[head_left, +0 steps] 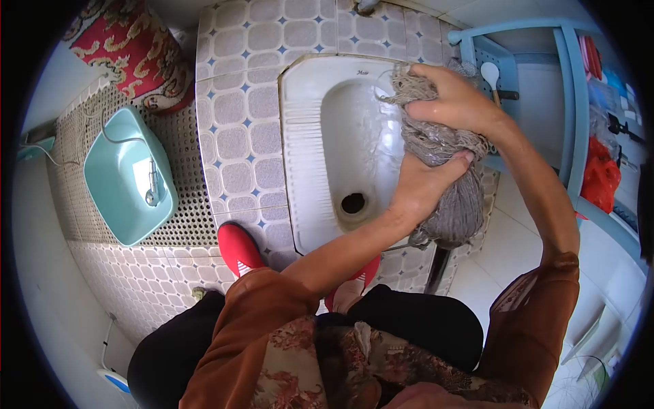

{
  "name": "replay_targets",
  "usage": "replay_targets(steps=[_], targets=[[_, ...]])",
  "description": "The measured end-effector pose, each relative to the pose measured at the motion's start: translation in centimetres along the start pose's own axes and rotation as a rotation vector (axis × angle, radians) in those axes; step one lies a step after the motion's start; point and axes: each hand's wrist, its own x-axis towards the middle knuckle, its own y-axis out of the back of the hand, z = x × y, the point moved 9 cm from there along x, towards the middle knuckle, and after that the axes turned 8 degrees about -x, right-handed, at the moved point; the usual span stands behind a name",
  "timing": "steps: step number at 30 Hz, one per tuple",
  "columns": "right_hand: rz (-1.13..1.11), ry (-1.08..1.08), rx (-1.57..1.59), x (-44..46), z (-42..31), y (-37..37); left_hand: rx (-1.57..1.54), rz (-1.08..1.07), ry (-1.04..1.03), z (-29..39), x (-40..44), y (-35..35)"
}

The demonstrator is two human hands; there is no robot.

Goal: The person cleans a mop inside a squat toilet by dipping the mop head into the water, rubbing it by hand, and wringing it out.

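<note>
A wet grey mop head [458,204] hangs bunched at the right edge of a white squat toilet [303,157]. My left hand [430,180] is closed round the middle of its strands from the near side. Farther up, my right hand [453,99] grips the upper end of the strands, its fingers curled over them. Water runs in the toilet basin beside the strands. A dark mop handle [439,269] shows below the mop head, between it and my knee.
At the left, a turquoise basin [122,191] with a shower head [151,194] in it stands on a perforated mat [187,198]. Behind it is a red patterned cloth [129,48]. A blue shelf [579,102] with a red bag [601,177] stands at the right.
</note>
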Motion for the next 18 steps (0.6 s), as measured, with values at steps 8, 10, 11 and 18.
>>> replay_targets(steps=[8, 10, 11, 18], targets=[[-0.094, 0.055, -0.169, 3.0, -2.9, -5.5, 0.144, 0.262, -0.283, -1.4, 2.6, 6.0], [-0.086, 0.031, -0.223, 3.6, -2.9, -6.9, 0.274, 0.337, -0.304, -1.3, 3.1, 7.4], [-0.068, 0.019, -0.232, 3.8, -2.7, -7.7, 0.341, 0.369, -0.311, -1.4, 3.2, 8.0], [-0.049, -0.174, 0.108, 3.6, 2.4, -6.6, 0.118, 0.219, -0.125, -3.1, 5.2, 9.5]])
